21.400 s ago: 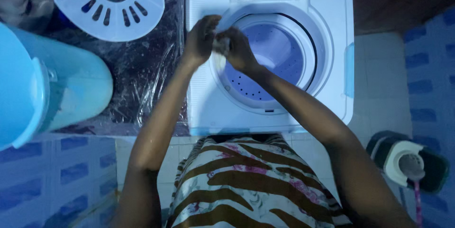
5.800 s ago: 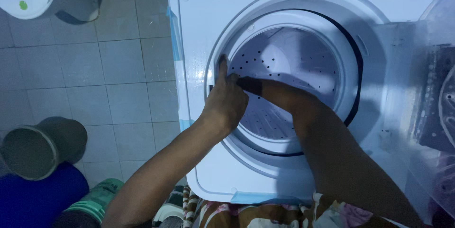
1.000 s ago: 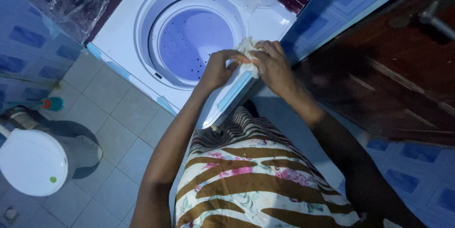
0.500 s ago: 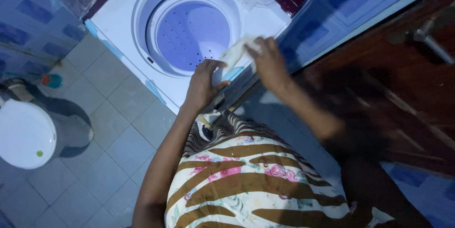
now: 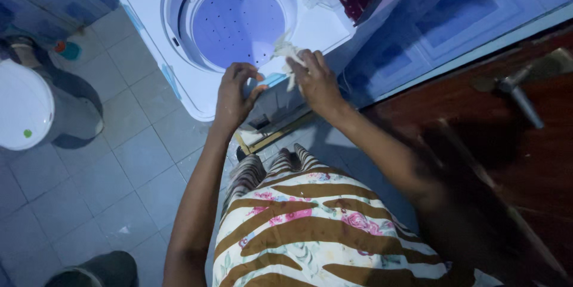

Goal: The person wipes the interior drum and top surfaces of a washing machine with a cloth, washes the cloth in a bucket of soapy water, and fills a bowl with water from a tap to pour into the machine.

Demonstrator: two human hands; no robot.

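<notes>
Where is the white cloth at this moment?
In the head view, upper middle: the white cloth is bunched in the right hand, over the near corner of the white washing machine, beside the left hand.

A crumpled pale cloth (image 5: pixel 287 54) sits bunched over the white washing machine's (image 5: pixel 200 87) front corner.

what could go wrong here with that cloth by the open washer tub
The right hand pinches the crumpled white cloth right at the rim of the open tub, so it might slip in. The left hand is nearby at the washer's front edge but does not clearly hold the cloth, so the grip may be one-handed. The dim light might also hide spots on the washer.
</notes>
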